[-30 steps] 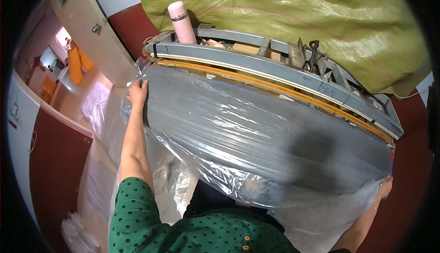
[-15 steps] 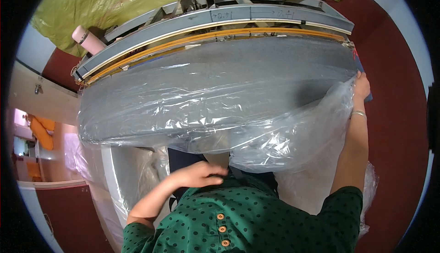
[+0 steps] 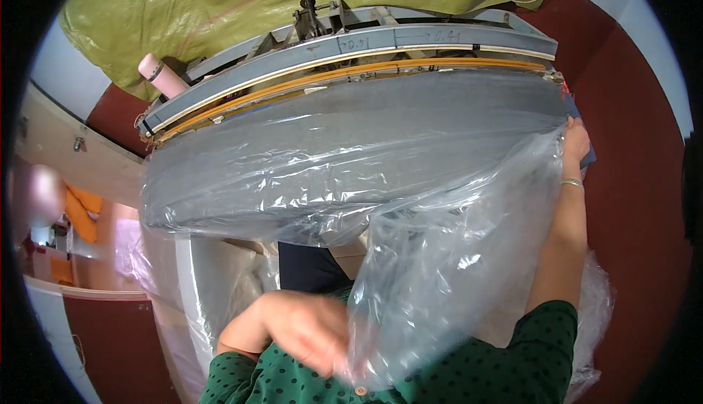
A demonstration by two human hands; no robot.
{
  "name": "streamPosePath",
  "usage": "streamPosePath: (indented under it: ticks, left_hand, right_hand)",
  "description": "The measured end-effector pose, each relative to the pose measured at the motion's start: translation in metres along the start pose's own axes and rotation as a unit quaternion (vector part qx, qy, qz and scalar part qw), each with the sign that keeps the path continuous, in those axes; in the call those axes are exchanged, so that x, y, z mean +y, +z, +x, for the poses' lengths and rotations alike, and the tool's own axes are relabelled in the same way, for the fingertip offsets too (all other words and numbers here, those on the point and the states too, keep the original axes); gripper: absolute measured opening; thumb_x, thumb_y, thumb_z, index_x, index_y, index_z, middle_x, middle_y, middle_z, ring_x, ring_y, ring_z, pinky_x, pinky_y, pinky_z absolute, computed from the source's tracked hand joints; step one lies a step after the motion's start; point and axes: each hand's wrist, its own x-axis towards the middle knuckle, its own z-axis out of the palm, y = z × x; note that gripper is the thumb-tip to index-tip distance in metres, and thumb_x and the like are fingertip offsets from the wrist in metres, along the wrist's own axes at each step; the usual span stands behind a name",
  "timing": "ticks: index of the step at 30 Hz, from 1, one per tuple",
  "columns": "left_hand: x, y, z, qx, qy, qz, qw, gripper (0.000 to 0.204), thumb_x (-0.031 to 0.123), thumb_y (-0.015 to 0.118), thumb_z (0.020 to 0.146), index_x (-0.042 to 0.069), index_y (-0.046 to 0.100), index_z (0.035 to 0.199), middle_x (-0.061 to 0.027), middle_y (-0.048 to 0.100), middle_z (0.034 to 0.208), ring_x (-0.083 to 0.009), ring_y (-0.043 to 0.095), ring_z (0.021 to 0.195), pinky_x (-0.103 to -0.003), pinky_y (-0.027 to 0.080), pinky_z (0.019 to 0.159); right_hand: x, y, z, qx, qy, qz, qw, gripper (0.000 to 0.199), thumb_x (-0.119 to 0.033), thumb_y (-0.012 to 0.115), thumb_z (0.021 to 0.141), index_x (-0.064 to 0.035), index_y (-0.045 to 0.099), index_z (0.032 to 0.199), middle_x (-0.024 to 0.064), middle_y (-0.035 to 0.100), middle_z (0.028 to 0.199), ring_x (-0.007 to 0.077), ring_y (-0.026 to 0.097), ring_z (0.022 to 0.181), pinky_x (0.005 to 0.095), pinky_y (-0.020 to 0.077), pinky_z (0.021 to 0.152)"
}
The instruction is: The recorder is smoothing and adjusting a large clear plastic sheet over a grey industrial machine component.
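— Gripping what, right hand?
— Clear plastic bag edge, pinched at the grey panel's right end, mid-right of frame.
— Left hand?
— Lower centre, blurred, clutching the bag's loose plastic against the chest.

Dark green sleeves with small black dots, brown shirt button, thin bracelet on right wrist

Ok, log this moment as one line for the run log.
left hand: near chest, at clear plastic bag | right hand: gripping bag edge by grey panel | sealing machine behind
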Motion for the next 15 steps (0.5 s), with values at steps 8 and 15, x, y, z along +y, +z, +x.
streamPosePath:
  ticks: [8,15]
  left_hand:
    - [-0.177,0.004,-0.074,0.474,-0.453,0.043,0.754,0.034,0.033,0.046,0.085,0.001,0.055,0.094,-0.0087,0.059,0.081,-0.0214,0.057,0.076,-0.035,0.044,0.067]
    - [-0.308,-0.027,-0.087,0.391,-0.527,0.224,0.721,0.031,0.028,0.048,0.082,0.001,0.056,0.095,-0.0097,0.058,0.084,-0.0216,0.054,0.075,-0.032,0.043,0.069]
  right_hand:
    - [-0.009,-0.003,0.003,-0.008,0.002,0.031,0.999,0.034,-0.036,0.037,0.085,-0.0064,0.054,0.089,0.0198,0.059,0.084,0.0367,0.056,0.081,0.0458,0.0436,0.066]
    - [-0.007,0.0,0.001,-0.002,0.007,0.033,0.999,0.035,-0.035,0.037,0.085,-0.0043,0.054,0.088,0.0203,0.059,0.084,0.0368,0.056,0.081,0.0457,0.0433,0.067]
